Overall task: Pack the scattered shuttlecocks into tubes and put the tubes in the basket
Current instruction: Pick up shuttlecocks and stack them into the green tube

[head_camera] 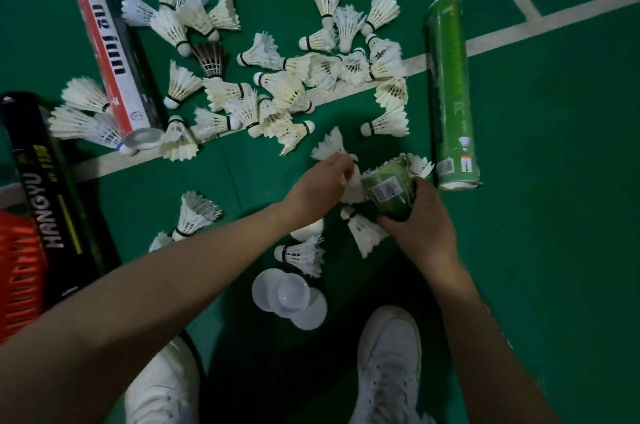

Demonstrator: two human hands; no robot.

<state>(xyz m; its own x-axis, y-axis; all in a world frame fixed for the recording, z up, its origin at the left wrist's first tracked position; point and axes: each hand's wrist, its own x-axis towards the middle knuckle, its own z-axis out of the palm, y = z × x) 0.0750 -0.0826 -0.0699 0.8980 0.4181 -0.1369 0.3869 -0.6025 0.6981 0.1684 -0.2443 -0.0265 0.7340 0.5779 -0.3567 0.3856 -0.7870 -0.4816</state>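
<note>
- Nearest to me, my two white shoes (388, 364) stand on the green floor (554, 233). Just in front of them lie three clear caps (289, 297), overlapping each other. I judge I could step on them if I shift my feet without looking.
- A few loose shuttlecocks (301, 254) lie on the floor between the caps and my hands.
- My right hand (420, 226) is wrapped around the green tube (391, 195) and holds it above the floor, with the mouth pointing away from me. White feathers stick out at the mouth.
- My left hand (322, 184) pinches one shuttlecock (352, 189) just beside the tube. I cannot tell exactly how the fingers lie on it.
- The step, as I judge it, is feeding this shuttlecock in. If it goes in tilted, or against the feathers already at the mouth, the feathers may bend or break, or it may jam.
- At the left edge of the view, the orange basket (15, 267) has a black tube (45, 188) lying against it.
- Farther out, a second green tube (450, 94) lies at the right and a white and red tube (110, 53) at the left. They may roll if I knock them.
- Between them the scattered pile (277, 84) covers the white court line (519, 30), so most of the packing is not yet done.
</note>
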